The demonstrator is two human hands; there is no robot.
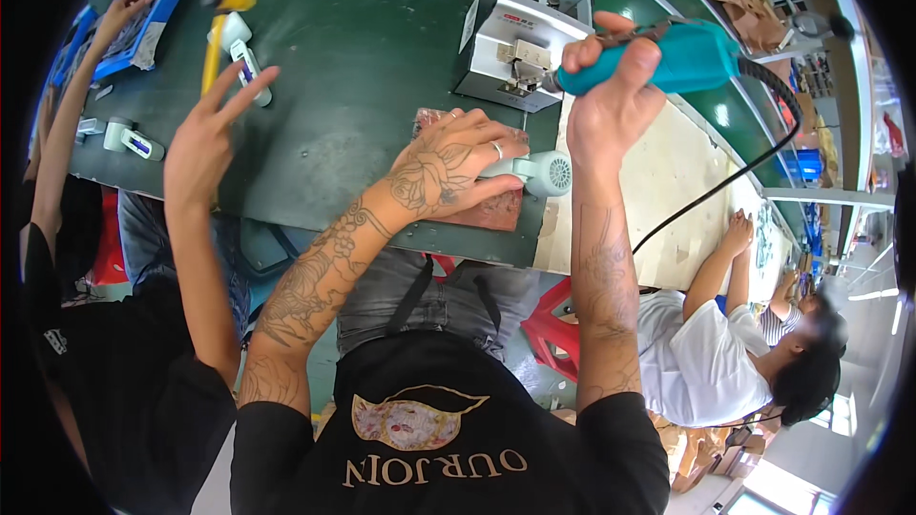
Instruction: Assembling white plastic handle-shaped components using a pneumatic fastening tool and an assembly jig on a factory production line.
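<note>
My right hand (611,100) is wrapped round a teal electric screwdriver (692,59), held raised and pointing left. Its tip is at the front of a silver screw feeder (489,50) on the table; whether the two touch I cannot tell. My left hand (456,160) lies over a pale green handheld fan (551,175), pressing it down on a reddish-brown block (489,215). The fan's round, slotted head sticks out to the right past my thumb and fingers. Most of its handle is hidden under my palm.
A black cable (744,172) hangs from the screwdriver. To the left, a co-worker's hand (202,138) is raised beside a yellow hammer (215,38) and a pale device (250,72). Another hand reaches into a blue bin (164,14). A person in white (706,362) sits at right.
</note>
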